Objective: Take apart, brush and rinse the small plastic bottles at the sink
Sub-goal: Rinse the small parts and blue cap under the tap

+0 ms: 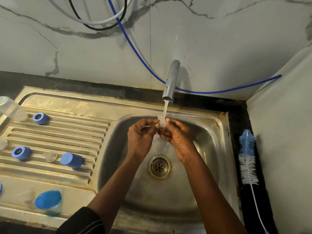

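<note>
Over the sink (219,135), the left hand (141,134) and right hand (178,137) both pinch a small clear bottle part (163,122) under the tap (170,80). Water streams into the basin. Blue caps (40,118) lie on the draining board (67,132), and a brush (247,157) lies on the desk.

light: dim, flat, warm-grey; source out of view, left of the left grip (141,134).
shadows: tap (170,80) and bottle brush (247,157) each throw a soft shadow rightward, beyond the right grip (177,135).
glare: dull sheen on sink (211,149) wall.
blur: blue cap (48,202) below-left of left grip smeared, fringed; clear part (162,123) between grips lost in water.
distortion: counter (84,85) edge bows; wall corner (249,98) leans, far right of right grip.
</note>
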